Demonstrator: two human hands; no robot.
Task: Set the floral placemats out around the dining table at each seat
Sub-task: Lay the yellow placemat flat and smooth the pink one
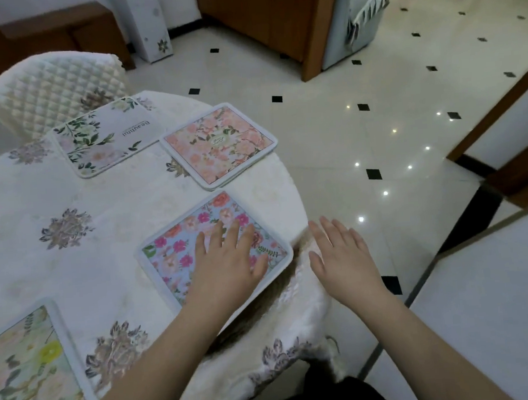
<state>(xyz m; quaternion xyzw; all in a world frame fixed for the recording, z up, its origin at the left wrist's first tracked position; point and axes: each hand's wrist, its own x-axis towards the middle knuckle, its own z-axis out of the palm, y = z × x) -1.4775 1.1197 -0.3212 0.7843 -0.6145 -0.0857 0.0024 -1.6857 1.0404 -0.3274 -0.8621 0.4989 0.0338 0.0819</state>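
Head view: four floral mats lie on the dining table (68,194).
Left hand (229,258): fingers straight, pressing flat on the blue placemat (179,252).
Right hand (341,253): fingers spread, holding nothing, hovering off the table edge.
Handling: it looks thin, light and bendy; slide it under a flat palm or lift by a corner.
Edges: its near corner overhangs the rim; bare cloth inward leaves room.

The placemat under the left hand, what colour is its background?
Light blue with pink flowers, head view.
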